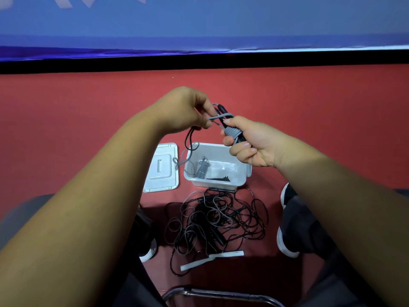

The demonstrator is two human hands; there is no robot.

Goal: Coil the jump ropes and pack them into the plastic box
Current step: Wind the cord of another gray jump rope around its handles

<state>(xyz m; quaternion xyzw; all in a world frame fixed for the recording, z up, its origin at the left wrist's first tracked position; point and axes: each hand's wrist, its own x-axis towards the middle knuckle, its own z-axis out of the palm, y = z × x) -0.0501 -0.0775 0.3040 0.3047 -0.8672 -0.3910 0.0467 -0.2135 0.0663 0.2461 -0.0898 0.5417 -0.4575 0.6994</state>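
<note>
On the red floor (88, 129) a tangled pile of ropes (212, 220), black and grey, lies between the person's two shoes (287, 229), just on the near side of the plastic box (218, 165). The box sits open, with its lid (161, 168) flat beside it on the left, close but not touching. Inside the box lie one coiled grey rope (202, 168) and a dark bundle (219, 178). Two white strips (212, 260) rest at the near edge of the pile, and a metal chair bar (221, 294) runs below them.

Above the box, the right hand (252, 145) is clenched around the black handles with grey rope (231, 131) wound tightly round them. The left hand (183, 111) pinches the loose grey strand between thumb and fingers; a slack loop hangs from it down to the box's left rim. Beyond the box the floor is open up to the black strip under the blue wall (199, 23).
</note>
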